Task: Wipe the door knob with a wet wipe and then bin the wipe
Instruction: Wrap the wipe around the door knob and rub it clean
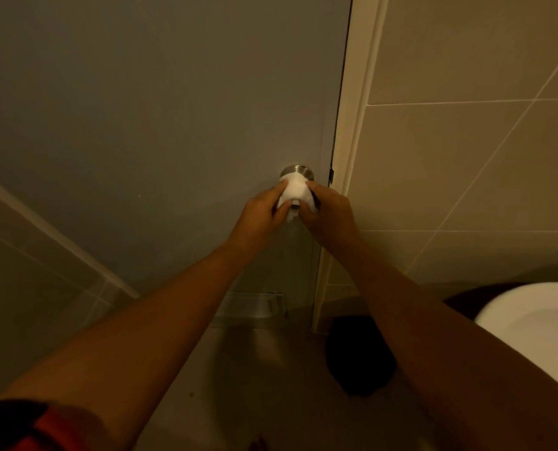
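Observation:
A round metal door knob [298,171] sits on the right side of a grey door [160,125]. A white wet wipe [295,190] is draped over the knob and covers most of it; only the top rim of the base plate and a bit of the knob's front show. My left hand [264,208] pinches the wipe's left side. On the other side, my right hand [328,211] grips its right edge. Both hands press the wipe against the knob.
A cream door frame [352,125] runs beside the knob, with beige wall tiles [466,157] to its right. A white sink [538,323] juts in at lower right. A dark bin-like object [359,356] stands on the floor below the frame.

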`<state>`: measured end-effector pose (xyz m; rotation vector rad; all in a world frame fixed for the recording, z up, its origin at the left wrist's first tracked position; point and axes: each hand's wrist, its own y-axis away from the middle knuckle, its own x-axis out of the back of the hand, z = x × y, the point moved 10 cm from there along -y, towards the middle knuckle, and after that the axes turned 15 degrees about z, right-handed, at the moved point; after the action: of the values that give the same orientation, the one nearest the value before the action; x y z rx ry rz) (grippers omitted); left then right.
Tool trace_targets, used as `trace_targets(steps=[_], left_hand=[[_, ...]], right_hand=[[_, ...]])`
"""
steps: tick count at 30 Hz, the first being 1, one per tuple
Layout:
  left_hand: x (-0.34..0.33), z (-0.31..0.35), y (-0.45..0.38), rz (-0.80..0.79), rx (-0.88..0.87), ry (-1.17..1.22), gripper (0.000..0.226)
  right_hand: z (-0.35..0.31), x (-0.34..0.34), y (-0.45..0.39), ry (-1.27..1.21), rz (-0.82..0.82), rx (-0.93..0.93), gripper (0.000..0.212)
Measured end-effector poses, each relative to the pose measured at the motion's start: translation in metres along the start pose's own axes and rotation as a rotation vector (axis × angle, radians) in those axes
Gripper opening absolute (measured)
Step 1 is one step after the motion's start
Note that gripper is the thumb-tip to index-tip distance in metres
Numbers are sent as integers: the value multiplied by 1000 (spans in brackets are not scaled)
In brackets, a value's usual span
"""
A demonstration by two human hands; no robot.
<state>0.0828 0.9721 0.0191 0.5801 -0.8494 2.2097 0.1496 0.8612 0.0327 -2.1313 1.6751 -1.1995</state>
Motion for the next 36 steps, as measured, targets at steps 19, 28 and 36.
trace_targets(steps=[19,28,36], left_hand=[[-6,0,1,32,5,72,47],[-8,-16,15,136,227,297,41],[-38,-30,37,281,633,651,40]], right_hand=[[2,1,-1,-24,-33,4,42],[-2,-7,-5,162,-145,134,48],[-26,-11,-21,326,-348,282,48]])
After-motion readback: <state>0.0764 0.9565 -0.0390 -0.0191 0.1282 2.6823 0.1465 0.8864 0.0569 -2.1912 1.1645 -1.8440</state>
